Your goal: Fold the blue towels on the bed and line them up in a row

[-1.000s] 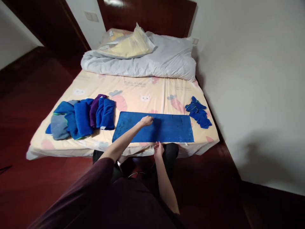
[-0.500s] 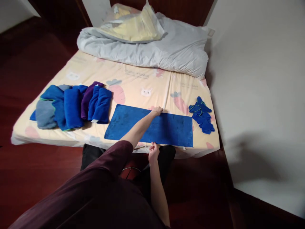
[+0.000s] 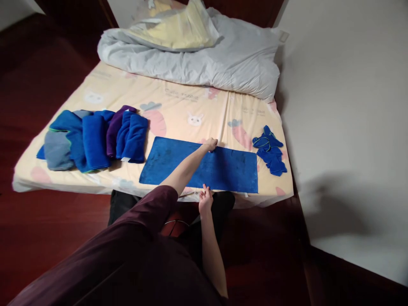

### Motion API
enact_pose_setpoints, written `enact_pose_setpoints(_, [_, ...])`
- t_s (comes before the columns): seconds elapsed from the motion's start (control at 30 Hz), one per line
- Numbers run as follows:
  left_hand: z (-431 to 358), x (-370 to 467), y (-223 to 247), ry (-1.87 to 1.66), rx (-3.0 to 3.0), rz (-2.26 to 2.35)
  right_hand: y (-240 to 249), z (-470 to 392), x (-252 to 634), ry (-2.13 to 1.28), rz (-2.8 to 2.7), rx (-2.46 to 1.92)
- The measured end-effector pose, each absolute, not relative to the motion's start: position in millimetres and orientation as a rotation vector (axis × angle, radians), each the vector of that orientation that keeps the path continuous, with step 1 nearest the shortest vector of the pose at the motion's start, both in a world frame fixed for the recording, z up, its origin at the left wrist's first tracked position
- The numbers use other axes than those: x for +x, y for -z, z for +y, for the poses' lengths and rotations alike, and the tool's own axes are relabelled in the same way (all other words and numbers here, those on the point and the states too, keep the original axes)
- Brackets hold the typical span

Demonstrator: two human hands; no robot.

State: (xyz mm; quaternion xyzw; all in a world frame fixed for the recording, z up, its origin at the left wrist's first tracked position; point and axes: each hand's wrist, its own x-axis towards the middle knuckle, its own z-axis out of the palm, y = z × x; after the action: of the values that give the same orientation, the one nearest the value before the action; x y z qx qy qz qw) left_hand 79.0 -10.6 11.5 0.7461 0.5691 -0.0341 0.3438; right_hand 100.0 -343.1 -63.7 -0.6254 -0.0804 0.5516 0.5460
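Flat, mottled blue rectangular cloth [image 3: 237, 170]; left hand [image 3: 210, 144], right hand [image 3: 205, 201] at edges; grips unclear.

A blue towel [image 3: 236, 170] lies flat near the front edge of a rabbit-and-carrot-print bedsheet [image 3: 188, 104], the left hand [image 3: 210, 144] at the towel's far edge, the right hand [image 3: 205, 201] at its near edge. At left, overlapping blue, purple and grey towels [image 3: 94, 142]; at right, crumpled blue cloths [image 3: 270, 156]; behind, a pale quilt [image 3: 191, 68] beneath a yellow pillow [image 3: 181, 35].
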Motion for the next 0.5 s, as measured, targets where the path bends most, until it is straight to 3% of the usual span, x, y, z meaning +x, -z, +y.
enact_pose_setpoints(0.13, [-12,75,-16,0.024,1.878,1.477,59,-344,98,-1.368,0.051,-1.41])
enact_pose_setpoints(0.5, [-18,59,-50,-0.219,1.802,1.432,29,-351,91,-1.297,0.039,-1.342])
